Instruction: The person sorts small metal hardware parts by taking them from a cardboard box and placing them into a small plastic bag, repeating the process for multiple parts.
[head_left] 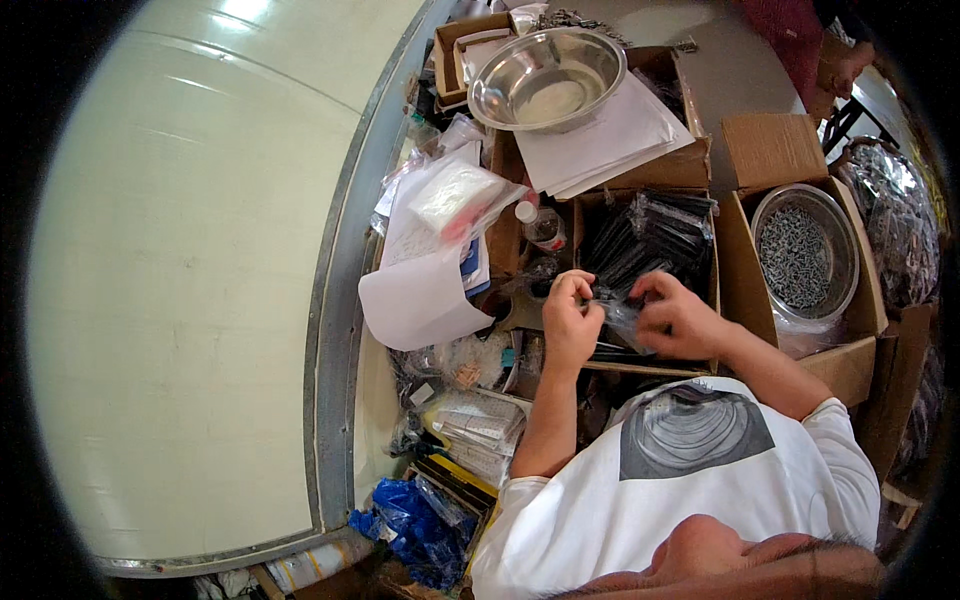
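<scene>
A small clear plastic bag is stretched between my two hands, in front of my chest. My left hand pinches its left side with thumb and fingers together. On the other side my right hand, slightly blurred, has its fingers curled in on the bag. What the bag contains, if anything, I cannot make out. Just beyond my hands is a cardboard box filled with black strip-like pieces in clear wrapping. A small bottle with a white cap is left of that box.
To the right, a metal bowl of small screws sits in a carton. An empty steel basin rests on paper sheets at the back. Papers and bags crowd the left, beside a framed pale panel. Another person's hand shows at far right.
</scene>
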